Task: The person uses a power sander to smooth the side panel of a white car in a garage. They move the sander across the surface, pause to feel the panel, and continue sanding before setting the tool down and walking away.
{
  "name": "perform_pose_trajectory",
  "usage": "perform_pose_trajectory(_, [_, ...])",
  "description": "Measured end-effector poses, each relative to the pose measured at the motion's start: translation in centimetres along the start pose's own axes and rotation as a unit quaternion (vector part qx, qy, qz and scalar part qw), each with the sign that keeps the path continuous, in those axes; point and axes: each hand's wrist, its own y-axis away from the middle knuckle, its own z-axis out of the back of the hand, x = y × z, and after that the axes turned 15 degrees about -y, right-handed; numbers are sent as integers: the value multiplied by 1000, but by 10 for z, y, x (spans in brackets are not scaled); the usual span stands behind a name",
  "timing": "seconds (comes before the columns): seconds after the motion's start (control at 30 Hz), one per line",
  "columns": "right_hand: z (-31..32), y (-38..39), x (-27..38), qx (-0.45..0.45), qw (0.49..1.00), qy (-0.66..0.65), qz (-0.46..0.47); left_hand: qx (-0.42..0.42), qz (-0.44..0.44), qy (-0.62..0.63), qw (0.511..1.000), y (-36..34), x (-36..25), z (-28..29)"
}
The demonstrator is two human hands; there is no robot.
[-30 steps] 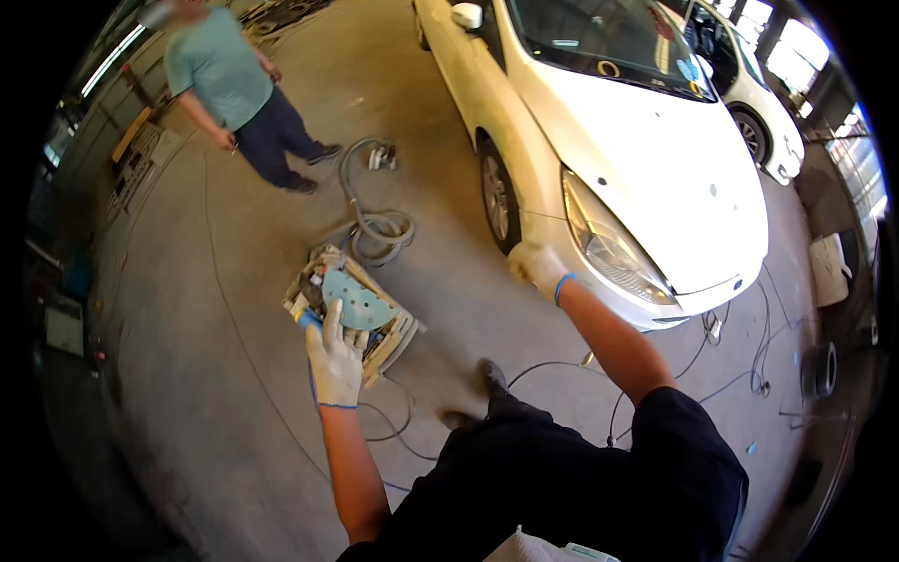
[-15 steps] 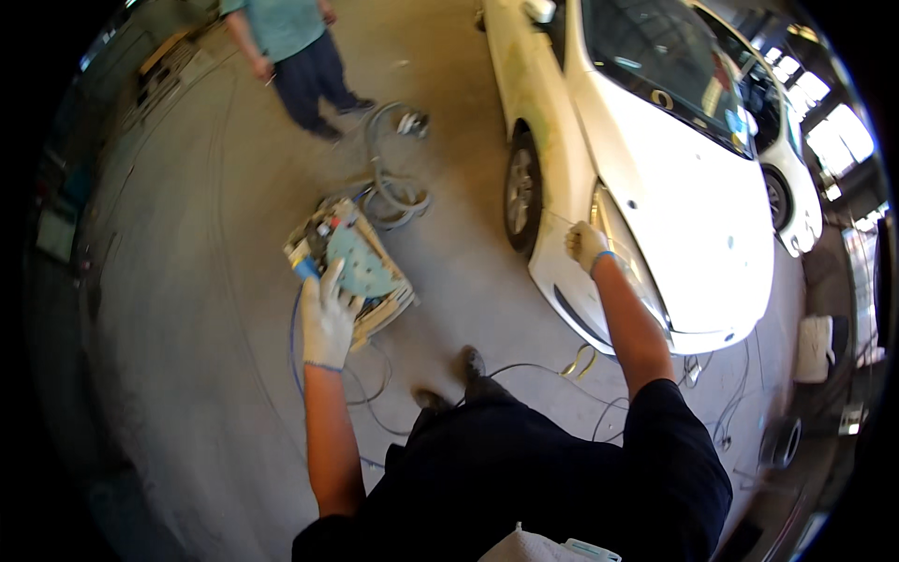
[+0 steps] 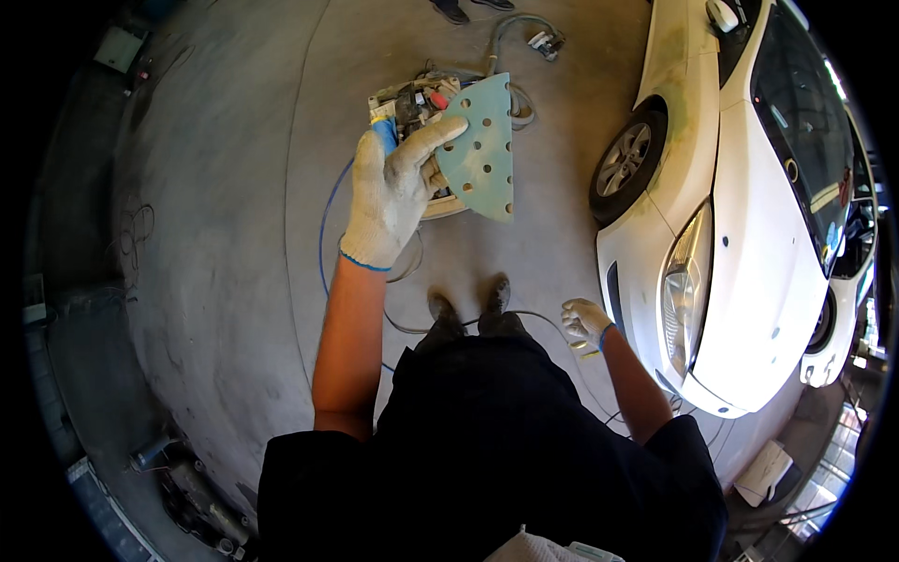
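Observation:
A pale blue-green sanding disc (image 3: 482, 155), dotted with holes and shaped like a half circle, is pinched between the thumb and fingers of my left hand (image 3: 389, 192). That hand wears a white knitted glove and is raised over a tool cart, hiding part of it. My right hand (image 3: 585, 320), gloved as well, is curled closed beside the front bumper of a white car (image 3: 768, 225). Whatever its fingers may hold is hidden. Tools and a blue object fill the cart top (image 3: 440, 208) behind the disc.
A grey hose (image 3: 523, 103) coils on the floor beyond the cart. A blue air line (image 3: 323, 225) and dark cables run around my feet (image 3: 468, 300). Another person's shoes (image 3: 451, 11) show at the far edge. A second white car stands behind the first.
My left hand has lifted the sanding disc up and off the cart. My right hand has drawn back from near the car's headlight, still closed. The view has turned left and downward.

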Motion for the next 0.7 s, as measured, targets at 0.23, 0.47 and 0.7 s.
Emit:
perform_pose_trajectory(0.23, [-82,22,96,-49,946,41,316,-57,-17,-57,997,10,-7,12])
perform_pose_trajectory(0.47, [-139,59,39,89,950,32,297,-33,-28,-59,997,4,2,9])
perform_pose_trajectory(0.7, [10,9,112,-146,928,-33,342,-53,2,-78,995,15,6,15])
